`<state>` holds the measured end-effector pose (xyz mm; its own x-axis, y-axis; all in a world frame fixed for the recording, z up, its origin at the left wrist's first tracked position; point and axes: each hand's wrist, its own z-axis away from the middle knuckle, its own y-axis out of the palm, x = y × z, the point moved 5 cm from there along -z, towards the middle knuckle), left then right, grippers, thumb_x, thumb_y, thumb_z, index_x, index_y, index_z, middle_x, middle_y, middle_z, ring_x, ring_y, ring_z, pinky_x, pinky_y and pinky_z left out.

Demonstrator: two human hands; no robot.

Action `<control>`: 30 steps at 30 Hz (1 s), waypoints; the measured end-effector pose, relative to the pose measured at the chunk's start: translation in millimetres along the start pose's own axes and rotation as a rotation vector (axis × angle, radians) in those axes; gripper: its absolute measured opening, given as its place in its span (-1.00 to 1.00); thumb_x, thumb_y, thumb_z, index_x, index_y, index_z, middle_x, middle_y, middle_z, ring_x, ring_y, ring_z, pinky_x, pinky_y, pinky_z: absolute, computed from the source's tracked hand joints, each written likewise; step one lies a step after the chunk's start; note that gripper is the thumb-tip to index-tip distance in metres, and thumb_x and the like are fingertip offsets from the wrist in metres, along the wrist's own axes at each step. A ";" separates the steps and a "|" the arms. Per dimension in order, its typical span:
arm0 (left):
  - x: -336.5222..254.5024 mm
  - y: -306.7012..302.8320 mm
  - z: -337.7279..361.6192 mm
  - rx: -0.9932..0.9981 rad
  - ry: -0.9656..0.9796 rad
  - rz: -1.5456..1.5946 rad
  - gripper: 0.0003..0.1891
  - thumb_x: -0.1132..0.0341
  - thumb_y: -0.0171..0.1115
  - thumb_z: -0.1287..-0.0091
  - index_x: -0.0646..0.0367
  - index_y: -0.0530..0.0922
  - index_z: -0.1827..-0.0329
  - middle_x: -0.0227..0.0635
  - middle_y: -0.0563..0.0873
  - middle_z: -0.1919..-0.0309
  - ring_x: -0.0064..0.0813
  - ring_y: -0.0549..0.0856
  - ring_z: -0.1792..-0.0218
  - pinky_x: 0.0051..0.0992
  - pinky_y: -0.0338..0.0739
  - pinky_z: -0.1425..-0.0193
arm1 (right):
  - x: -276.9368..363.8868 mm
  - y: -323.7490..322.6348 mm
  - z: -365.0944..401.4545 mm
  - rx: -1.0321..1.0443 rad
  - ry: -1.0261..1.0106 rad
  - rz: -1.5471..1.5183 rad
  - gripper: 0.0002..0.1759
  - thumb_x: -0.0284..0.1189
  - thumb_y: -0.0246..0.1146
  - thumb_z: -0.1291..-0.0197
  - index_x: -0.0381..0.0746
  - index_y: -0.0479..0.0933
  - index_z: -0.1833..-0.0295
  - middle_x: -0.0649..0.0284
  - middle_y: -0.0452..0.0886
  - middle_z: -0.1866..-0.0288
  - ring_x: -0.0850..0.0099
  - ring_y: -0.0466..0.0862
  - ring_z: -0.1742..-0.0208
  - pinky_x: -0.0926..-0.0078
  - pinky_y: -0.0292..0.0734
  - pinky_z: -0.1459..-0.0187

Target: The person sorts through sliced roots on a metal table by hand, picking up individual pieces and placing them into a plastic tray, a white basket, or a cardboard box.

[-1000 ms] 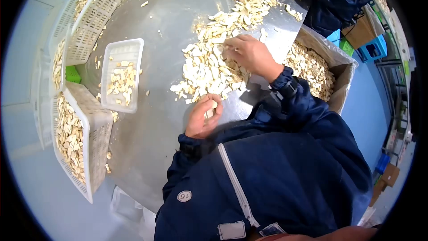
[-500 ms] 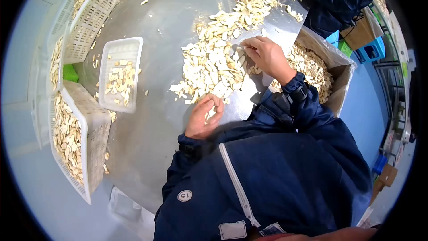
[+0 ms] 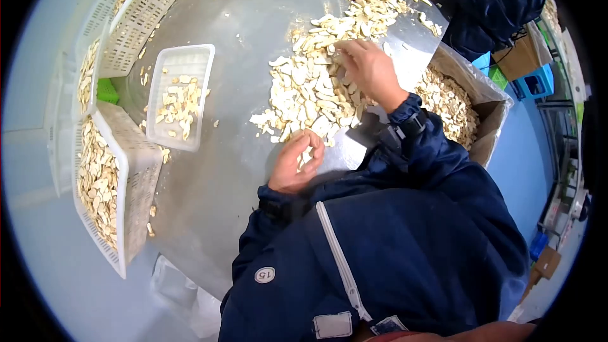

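Observation:
Pale dried slices with darker edges lie in a long heap (image 3: 310,92) on the metal table; their exact kind I cannot make out. At the heap's near edge, my left hand (image 3: 292,168) is curled palm up, a few pale slices showing between thumb and fingers. Over the heap's right side reaches my right hand (image 3: 375,75), its fingers stretched out toward the slices. Those fingertips are slightly blurred, and the thumb is mostly hidden. To the left, a shallow white plastic tray (image 3: 208,82) holds some slices.
White slotted baskets (image 3: 140,177) of slices line the table's left side. A lined carton (image 3: 491,130) of slices stands at my right. Another person's dark sleeve (image 3: 500,0) extends over the far right corner. Loose slices dot the metal table (image 3: 247,31).
My right hand has moved slightly up and left over the heap, its fingers straighter. My left hand remains curled at the near edge. The whole view has shifted a little.

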<state>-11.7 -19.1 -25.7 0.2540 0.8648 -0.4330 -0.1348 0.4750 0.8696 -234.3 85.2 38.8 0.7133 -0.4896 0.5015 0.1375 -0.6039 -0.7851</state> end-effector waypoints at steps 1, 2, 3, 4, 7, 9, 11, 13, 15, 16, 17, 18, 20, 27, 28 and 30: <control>0.0 0.3 -0.7 0.002 -0.013 0.009 -0.77 0.19 -0.03 -0.74 0.14 0.44 0.06 -0.32 0.51 0.22 -0.72 0.39 0.52 -0.79 0.14 0.75 | -5.9 -5.4 1.9 0.017 0.016 0.015 -0.77 -0.40 0.32 -0.36 -0.14 0.73 -0.08 0.11 0.75 0.16 0.03 0.74 0.06 0.09 0.65 0.04; -0.2 0.7 -1.3 0.004 -0.027 0.017 -0.77 0.19 -0.04 -0.74 0.14 0.45 0.06 -0.33 0.51 0.22 -0.72 0.39 0.52 -0.79 0.14 0.75 | -8.7 -9.7 2.5 0.033 0.033 0.029 -0.78 -0.40 0.32 -0.36 -0.14 0.74 -0.06 0.12 0.74 0.17 0.03 0.73 0.07 0.09 0.65 0.04; -0.3 1.0 -2.1 0.006 -0.041 0.024 -0.77 0.19 -0.04 -0.74 0.14 0.45 0.05 -0.33 0.51 0.22 -0.72 0.39 0.52 -0.79 0.14 0.75 | -1.1 -8.7 4.7 0.158 0.015 -0.011 -0.79 -0.42 0.32 -0.34 -0.10 0.75 -0.04 0.18 0.73 0.17 0.09 0.72 0.06 0.15 0.65 0.00; -0.4 1.0 -2.7 0.006 -0.043 0.019 -0.77 0.19 -0.04 -0.74 0.14 0.45 0.05 -0.33 0.51 0.22 -0.73 0.39 0.52 -0.79 0.14 0.75 | 6.8 -5.5 5.9 0.167 -0.077 -0.027 -0.79 -0.43 0.32 -0.33 -0.08 0.76 -0.03 0.20 0.73 0.14 0.12 0.71 0.04 0.17 0.65 -0.02; -0.7 0.9 -1.7 0.000 -0.033 -0.010 -0.77 0.19 -0.04 -0.74 0.14 0.46 0.05 -0.33 0.51 0.21 -0.73 0.38 0.52 -0.79 0.14 0.74 | 22.2 16.9 7.8 0.227 -0.264 0.018 -0.79 -0.42 0.35 -0.28 -0.03 0.77 0.00 0.31 0.71 0.01 0.24 0.66 -0.08 0.27 0.61 -0.11; -2.8 1.5 0.2 -0.010 -0.009 -0.056 -0.77 0.20 -0.04 -0.74 0.15 0.46 0.05 -0.34 0.51 0.21 -0.73 0.38 0.52 -0.79 0.13 0.74 | 25.8 15.9 3.8 0.219 -0.268 0.031 -0.80 -0.41 0.37 -0.26 -0.06 0.76 0.01 0.32 0.70 0.00 0.23 0.66 -0.09 0.26 0.61 -0.12; -2.9 0.7 1.8 -0.013 0.006 -0.047 -0.77 0.20 -0.04 -0.74 0.15 0.46 0.04 -0.34 0.51 0.21 -0.73 0.38 0.52 -0.79 0.13 0.73 | 23.1 15.8 1.1 0.213 -0.298 0.056 -0.86 -0.41 0.43 -0.24 -0.14 0.71 0.10 0.28 0.70 -0.04 0.18 0.67 -0.08 0.25 0.64 -0.08; -2.3 1.2 0.5 0.000 0.017 -0.066 -0.77 0.20 -0.04 -0.74 0.15 0.47 0.03 -0.34 0.52 0.21 -0.73 0.39 0.52 -0.79 0.13 0.73 | 19.6 11.1 4.4 0.225 -0.271 0.002 -0.85 -0.40 0.44 -0.23 -0.15 0.70 0.11 0.27 0.70 0.00 0.17 0.67 -0.07 0.23 0.63 -0.09; -3.3 1.3 -1.6 0.018 0.030 -0.116 -0.77 0.20 -0.03 -0.74 0.15 0.47 0.03 -0.33 0.52 0.22 -0.73 0.39 0.51 -0.79 0.14 0.73 | 13.1 2.7 5.3 0.250 -0.230 -0.014 -0.80 -0.35 0.39 -0.31 -0.16 0.70 0.01 0.23 0.73 0.07 0.12 0.70 -0.02 0.19 0.62 -0.07; -2.5 0.7 -2.0 0.011 0.024 -0.096 -0.76 0.19 -0.04 -0.74 0.16 0.48 0.03 -0.33 0.52 0.22 -0.72 0.39 0.52 -0.79 0.14 0.73 | 8.2 -3.6 4.9 0.207 -0.118 -0.064 -0.80 -0.34 0.38 -0.34 -0.17 0.69 0.00 0.19 0.74 0.08 0.09 0.72 0.01 0.18 0.63 -0.04; -1.7 0.1 -1.7 0.002 0.017 -0.077 -0.74 0.17 -0.05 -0.75 0.16 0.48 0.02 -0.32 0.53 0.22 -0.72 0.39 0.52 -0.78 0.14 0.73 | 5.3 -10.4 6.6 0.164 -0.004 -0.116 -0.79 -0.34 0.37 -0.36 -0.18 0.69 -0.02 0.15 0.75 0.09 0.06 0.73 0.04 0.17 0.64 -0.01; -1.2 -0.5 -0.7 -0.008 0.009 -0.059 -0.73 0.16 -0.07 -0.75 0.17 0.49 0.02 -0.32 0.53 0.23 -0.71 0.39 0.53 -0.78 0.15 0.73 | 3.1 -17.1 8.8 0.118 0.111 -0.168 -0.79 -0.33 0.35 -0.38 -0.19 0.68 -0.03 0.11 0.76 0.10 0.03 0.74 0.07 0.16 0.65 0.03; -2.7 1.3 -1.0 0.004 0.019 -0.135 -0.65 0.09 -0.11 -0.76 0.19 0.50 0.00 -0.29 0.56 0.21 -0.69 0.40 0.55 -0.77 0.16 0.73 | 10.0 -19.9 12.9 0.225 0.182 -0.236 -0.77 -0.29 0.31 -0.47 -0.21 0.68 -0.05 0.04 0.78 0.06 0.03 0.78 0.09 0.19 0.67 0.07; 0.2 11.7 -6.0 -0.074 0.004 -0.002 -0.50 -0.04 -0.24 -0.79 0.27 0.48 -0.09 -0.19 0.61 0.17 -0.67 0.44 0.57 -0.73 0.17 0.75 | 43.8 -17.2 49.9 0.361 -0.032 -0.515 -0.75 -0.38 0.32 -0.46 -0.17 0.73 -0.16 0.07 0.79 0.00 0.05 0.77 0.01 0.21 0.68 -0.06; 0.5 8.6 -4.7 -0.044 0.008 -0.012 -0.52 -0.02 -0.24 -0.79 0.26 0.47 -0.10 -0.19 0.61 0.17 -0.67 0.44 0.57 -0.73 0.18 0.76 | 30.0 -17.3 49.0 0.311 0.003 -0.452 -0.76 -0.39 0.32 -0.46 -0.17 0.73 -0.15 0.08 0.79 0.01 0.04 0.77 0.01 0.20 0.68 -0.06; 2.1 -0.2 -3.0 0.012 -0.002 0.032 -0.61 0.07 -0.17 -0.79 0.24 0.46 -0.10 -0.23 0.59 0.19 -0.70 0.43 0.55 -0.75 0.16 0.76 | -6.3 -25.2 46.4 0.143 -0.007 -0.099 -0.72 -0.47 0.35 -0.32 -0.11 0.74 -0.13 0.14 0.77 0.05 0.06 0.74 -0.01 0.16 0.67 -0.07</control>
<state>-14.0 -16.9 -27.4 0.2518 0.8794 -0.4041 -0.1311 0.4447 0.8860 -210.4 132.7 38.5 0.6960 -0.4278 0.5768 0.3033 -0.5529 -0.7761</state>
